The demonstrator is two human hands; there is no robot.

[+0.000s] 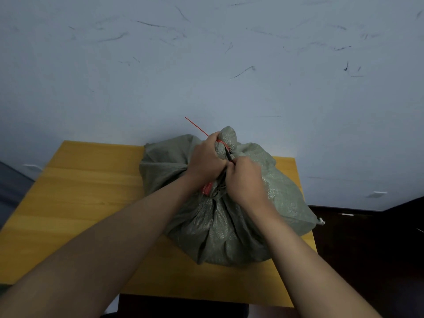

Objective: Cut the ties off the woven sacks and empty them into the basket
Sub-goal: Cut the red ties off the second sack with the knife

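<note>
Gripping the sack's (220,203) neck, left hand (205,160) beside red tie (223,144).

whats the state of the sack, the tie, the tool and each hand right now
woven sack: full, neck bunched shut, on the table
red tie: looped round the neck, uncut
cutting tool: dark tip at the tie
left hand: grips the neck
right hand: grips the tool

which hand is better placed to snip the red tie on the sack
Right. The right hand already holds the cutters, with their tip at the red tie. The left hand is busy gripping the neck of the sack.
</note>
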